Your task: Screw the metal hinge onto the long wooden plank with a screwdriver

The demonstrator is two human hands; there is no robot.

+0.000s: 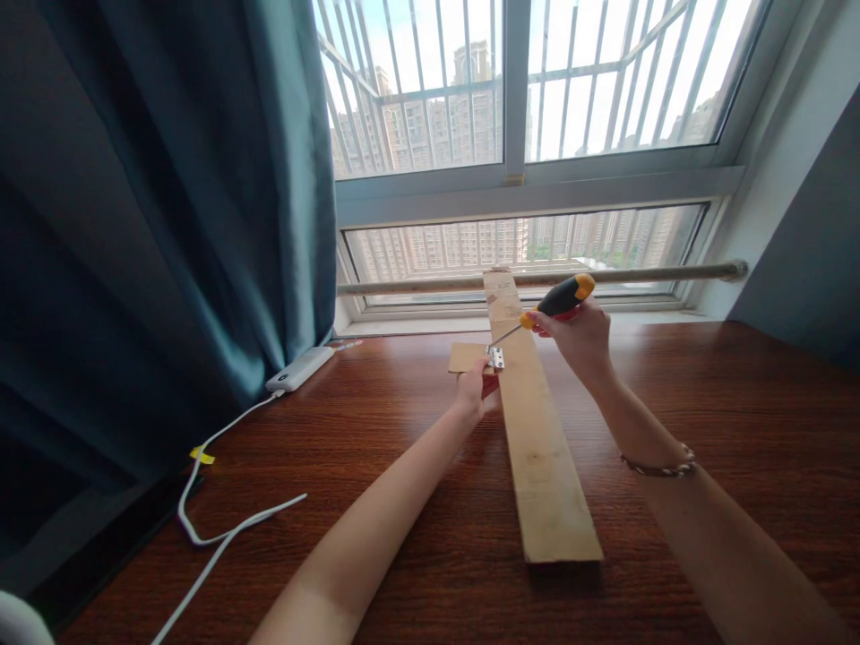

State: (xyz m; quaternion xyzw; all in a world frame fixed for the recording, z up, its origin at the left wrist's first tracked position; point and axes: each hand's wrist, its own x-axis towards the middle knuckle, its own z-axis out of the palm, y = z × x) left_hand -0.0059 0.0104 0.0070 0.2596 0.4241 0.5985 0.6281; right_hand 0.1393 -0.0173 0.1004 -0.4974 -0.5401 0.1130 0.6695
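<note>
A long wooden board [544, 457] lies lengthwise on the table, its far end near the window rail. Against its left edge sits a small flat wooden piece [463, 356]. A silver metal hinge [495, 357] spans the joint between the two. My left hand [474, 387] is closed on the small wooden piece, thumb on top beside the hinge and fingers underneath. In my right hand [581, 336] is a screwdriver [561, 296] with a black and yellow handle, held at a slant. Its tip meets the hinge's upper part; any screw there is too small to make out.
On the left of the brown table [403, 502] lies a white power strip [301, 369] with a white cable [194, 528] trailing toward me. A dark blue curtain [269, 179] hangs along the left. Behind the table runs a horizontal rail [624, 276] before the window.
</note>
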